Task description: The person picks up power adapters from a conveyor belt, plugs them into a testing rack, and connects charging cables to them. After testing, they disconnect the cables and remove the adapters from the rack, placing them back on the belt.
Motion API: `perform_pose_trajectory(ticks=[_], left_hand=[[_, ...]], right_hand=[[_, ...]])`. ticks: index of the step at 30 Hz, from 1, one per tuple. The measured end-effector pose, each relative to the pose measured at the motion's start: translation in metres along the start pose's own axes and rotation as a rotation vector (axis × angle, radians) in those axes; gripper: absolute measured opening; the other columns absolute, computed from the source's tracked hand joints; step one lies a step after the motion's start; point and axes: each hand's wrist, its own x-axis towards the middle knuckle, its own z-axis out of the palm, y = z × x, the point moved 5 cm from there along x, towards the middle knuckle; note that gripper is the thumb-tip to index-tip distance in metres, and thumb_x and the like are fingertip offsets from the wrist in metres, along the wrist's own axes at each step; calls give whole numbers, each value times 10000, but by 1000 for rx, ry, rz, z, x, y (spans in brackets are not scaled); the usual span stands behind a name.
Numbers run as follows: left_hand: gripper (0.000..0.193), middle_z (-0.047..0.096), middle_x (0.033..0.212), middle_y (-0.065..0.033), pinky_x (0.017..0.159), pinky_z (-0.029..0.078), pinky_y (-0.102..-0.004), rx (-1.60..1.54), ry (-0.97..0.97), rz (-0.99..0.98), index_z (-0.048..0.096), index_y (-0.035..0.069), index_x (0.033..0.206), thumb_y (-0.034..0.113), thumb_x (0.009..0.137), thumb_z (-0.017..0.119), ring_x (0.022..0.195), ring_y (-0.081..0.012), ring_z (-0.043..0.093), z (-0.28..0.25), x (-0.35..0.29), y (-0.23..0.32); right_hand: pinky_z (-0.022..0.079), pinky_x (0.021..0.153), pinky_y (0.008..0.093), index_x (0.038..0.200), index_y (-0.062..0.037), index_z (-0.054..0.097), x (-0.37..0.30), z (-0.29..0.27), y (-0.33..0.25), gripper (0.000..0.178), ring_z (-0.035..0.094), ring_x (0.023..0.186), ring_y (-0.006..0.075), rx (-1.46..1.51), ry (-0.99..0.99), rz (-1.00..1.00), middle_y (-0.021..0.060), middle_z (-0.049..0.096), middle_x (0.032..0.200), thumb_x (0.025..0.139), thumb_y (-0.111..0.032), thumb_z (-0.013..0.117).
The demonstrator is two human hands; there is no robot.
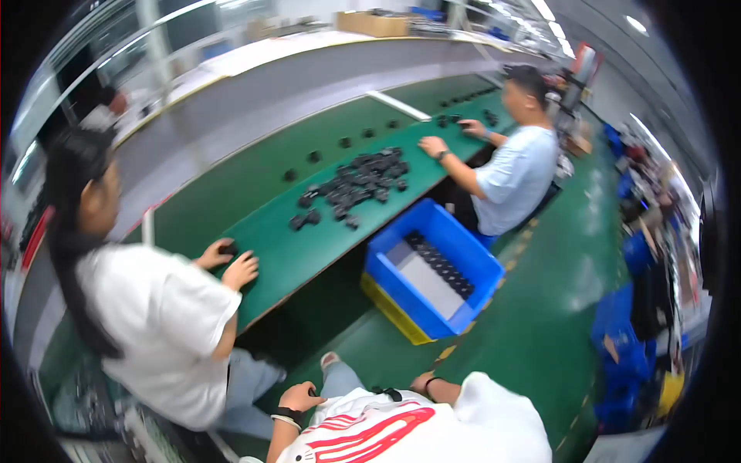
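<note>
My left hand (299, 397), with a light band at its wrist, is low in the picture by my thigh. Its fingers look bent, but blur hides whether anything is in them. My right hand (421, 382) shows only in part past my white shirt (432, 428) with red print; a dark band circles that wrist and the fingers are hidden. Near my shirt front is a small black thing (390, 393) that I cannot make out. Both hands are apart from the green workbench (289, 262), where many small black parts (363, 181) lie piled.
A blue bin (378, 251) holding rows of black parts stands on a yellow crate (386, 309) ahead of me. One co-worker (162, 324) handles a black part at left; another (517, 162) sits at the far right bench end. Blue containers (614, 332) line the right side.
</note>
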Motion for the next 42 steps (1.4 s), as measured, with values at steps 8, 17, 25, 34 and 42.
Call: perform_pose_trajectory(ticks=[8, 17, 25, 34, 42], left_hand=[[437, 660, 818, -156, 731, 505, -391, 74, -23, 262, 648, 70, 917, 423, 668, 712, 815, -316, 643, -138, 121, 64], [377, 625, 700, -146, 647, 485, -360, -134, 183, 125, 613, 15, 797, 364, 702, 723, 678, -273, 620, -201, 224, 50], [317, 495, 578, 10, 389, 363, -247, -1548, 176, -334, 551, 146, 788, 452, 852, 604, 478, -120, 477, -175, 301, -27], [334, 559, 861, -115, 642, 422, -378, -2439, 138, 31, 563, 65, 950, 361, 796, 563, 740, -267, 523, -200, 299, -19], [316, 585, 1095, -122, 785, 451, -443, -2525, 462, 311, 534, 84, 1071, 294, 835, 536, 934, -290, 568, -297, 247, -86]], right_hand=[[498, 771, 463, 907, -51, 677, 118, -137, -118, 324, 634, 851, 385, 79, 117, -324, 230, 656, 916, 832, -268, 448], [499, 769, 389, 921, -79, 649, 108, -243, -239, 210, 640, 850, 305, 549, 13, -765, 138, 669, 879, 828, -233, 540], [482, 794, 383, 998, -35, 609, 162, -373, -240, 236, 624, 882, 301, 720, 171, -686, 150, 655, 914, 865, -201, 506], [357, 972, 591, 1375, -32, 331, 174, -407, -355, 705, 313, 1290, 449, -50, 107, -815, 221, 273, 1452, 808, -335, 622], [410, 955, 556, 1421, 77, 158, 177, -354, -411, 1074, 166, 1318, 550, -509, 97, -579, 335, 69, 1470, 719, -527, 702]])
